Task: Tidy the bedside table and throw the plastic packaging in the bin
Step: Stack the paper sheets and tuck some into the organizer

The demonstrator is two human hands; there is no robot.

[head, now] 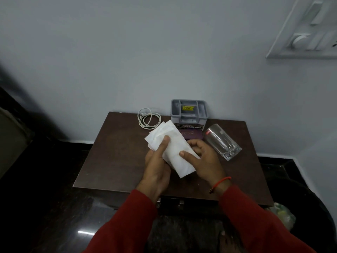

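your left hand has its grip pinching the near-left edge of a white folded tissue, thumb on top, fingers hidden under the sheet. your right hand has its grip pinching the right side of the same tissue, thumb pressed on the top face, fingers curled behind. tissue held just above the dark brown table, tilted, long axis running from far-left to near-right. red sleeves on both arms; red thread bracelet on your right wrist. behind the tissue, a purple flat item, partly covered, cannot tell what it is. just beyond that, a grey compartment organiser at the table's back edge against the wall, yellow sticker inside, label on its front face. to its left, a coiled white cable. right of your right hand, a clear drinking glass lying on its side, thick base toward you. plastic packaging, pale and crumpled, sits low right in a dark bin beside the table. white switch panel on the wall, upper right.
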